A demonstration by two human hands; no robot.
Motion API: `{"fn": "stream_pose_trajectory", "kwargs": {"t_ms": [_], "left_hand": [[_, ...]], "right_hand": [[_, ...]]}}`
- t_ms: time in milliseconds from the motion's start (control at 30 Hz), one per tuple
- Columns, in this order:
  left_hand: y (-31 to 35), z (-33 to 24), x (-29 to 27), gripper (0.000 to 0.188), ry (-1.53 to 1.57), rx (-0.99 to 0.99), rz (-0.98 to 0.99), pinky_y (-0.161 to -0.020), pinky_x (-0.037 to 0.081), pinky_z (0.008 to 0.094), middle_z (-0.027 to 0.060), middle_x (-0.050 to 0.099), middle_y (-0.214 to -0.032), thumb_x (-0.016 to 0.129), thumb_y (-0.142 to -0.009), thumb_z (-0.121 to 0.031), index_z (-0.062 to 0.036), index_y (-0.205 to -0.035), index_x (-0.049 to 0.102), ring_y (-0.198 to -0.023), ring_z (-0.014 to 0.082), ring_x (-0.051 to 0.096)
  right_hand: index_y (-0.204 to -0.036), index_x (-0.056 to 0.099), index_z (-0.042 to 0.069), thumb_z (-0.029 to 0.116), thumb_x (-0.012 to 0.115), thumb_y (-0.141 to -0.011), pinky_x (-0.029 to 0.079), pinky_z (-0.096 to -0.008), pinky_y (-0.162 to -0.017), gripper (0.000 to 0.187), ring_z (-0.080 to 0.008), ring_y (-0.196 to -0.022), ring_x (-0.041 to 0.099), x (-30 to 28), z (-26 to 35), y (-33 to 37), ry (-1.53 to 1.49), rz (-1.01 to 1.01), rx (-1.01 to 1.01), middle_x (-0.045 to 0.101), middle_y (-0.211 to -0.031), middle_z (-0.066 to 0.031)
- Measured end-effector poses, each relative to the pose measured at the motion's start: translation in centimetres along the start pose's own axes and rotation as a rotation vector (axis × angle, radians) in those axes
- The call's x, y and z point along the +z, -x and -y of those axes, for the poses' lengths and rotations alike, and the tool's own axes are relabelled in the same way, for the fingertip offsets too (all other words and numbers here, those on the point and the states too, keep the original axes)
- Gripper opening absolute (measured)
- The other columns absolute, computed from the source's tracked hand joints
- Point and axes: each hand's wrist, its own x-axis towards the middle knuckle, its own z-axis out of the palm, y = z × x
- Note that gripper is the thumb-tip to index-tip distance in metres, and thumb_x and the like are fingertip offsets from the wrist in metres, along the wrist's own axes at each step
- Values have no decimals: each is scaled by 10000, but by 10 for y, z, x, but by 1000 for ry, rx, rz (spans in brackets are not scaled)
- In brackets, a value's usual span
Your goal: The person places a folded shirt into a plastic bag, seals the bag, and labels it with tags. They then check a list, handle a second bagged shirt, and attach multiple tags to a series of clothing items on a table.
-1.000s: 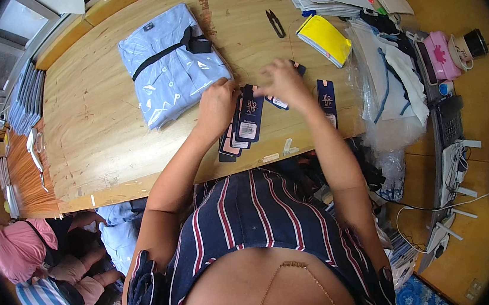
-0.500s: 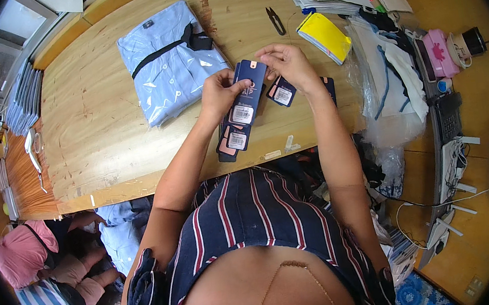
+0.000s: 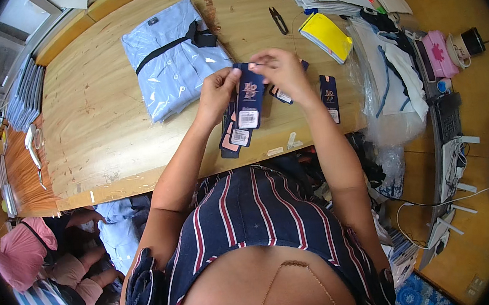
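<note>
Navy tag (image 3: 249, 97) is over the front part of the wooden table (image 3: 132, 158), between the hands, above a loose stack of tags (image 3: 236, 143). Long axis runs roughly away from the wearer: copper-patch end far, leaning slightly right; white-sticker end near. Left hand (image 3: 215, 98) pinches its upper left edge, thumb on the face. Right hand (image 3: 285, 77) has fingertips at the far end; can't tell if they grip. Bagged blue shirt (image 3: 168, 80) sits left, lone tag (image 3: 329, 97) right, long axis near-parallel.
</note>
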Motion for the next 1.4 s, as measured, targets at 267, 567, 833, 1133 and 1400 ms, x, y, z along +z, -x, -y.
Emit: {"fn": "stream_pose_trajectory", "kwargs": {"t_ms": [267, 567, 833, 1133, 1400], "left_hand": [[17, -26, -72, 164, 105, 15, -173, -514, 397, 192, 8, 545, -698, 448, -828, -168, -32, -879, 524, -545, 67, 471], [50, 26, -14, 279, -537, 212, 446, -818, 357, 307, 162, 514, -982, 456, -789, -117, 29, -1027, 458, -958, 275, 466], [55, 29, -7, 199, -861, 472, 502, -896, 313, 358, 160, 475, -1073, 510, -719, -57, 45, -890, 508, -1061, 287, 397], [58, 20, 2, 255, -1031, 375, 442, -856, 336, 348, 125, 512, -1020, 521, -712, -86, 12, -947, 520, -995, 261, 448], [57, 23, -5, 249, -1058, 471, 489, -834, 335, 368, 119, 501, -1029, 505, -731, -120, -7, -952, 524, -1008, 257, 437]], "right_hand": [[-846, 584, 35, 173, 588, -707, 450, -270, -564, 196, -188, -593, 563, -39, -43, -46, 382, -230, -68, 589, -717, -111], [-796, 572, 1, 107, 563, -721, 452, -274, -614, 131, -193, -655, 575, 0, -43, -53, 174, -54, -58, 594, -735, -114], [-799, 516, -13, 74, 517, -774, 481, -268, -604, 90, -177, -648, 571, -36, 8, -55, -473, -51, -85, 572, -730, -110], [-865, 513, -8, 111, 492, -798, 471, -305, -683, 139, -200, -721, 567, -45, 42, -55, -423, 19, -238, 564, -776, -116], [-845, 503, -11, 104, 492, -797, 479, -264, -616, 126, -183, -678, 582, -59, 57, -68, -341, -50, -330, 576, -755, -125]]}}
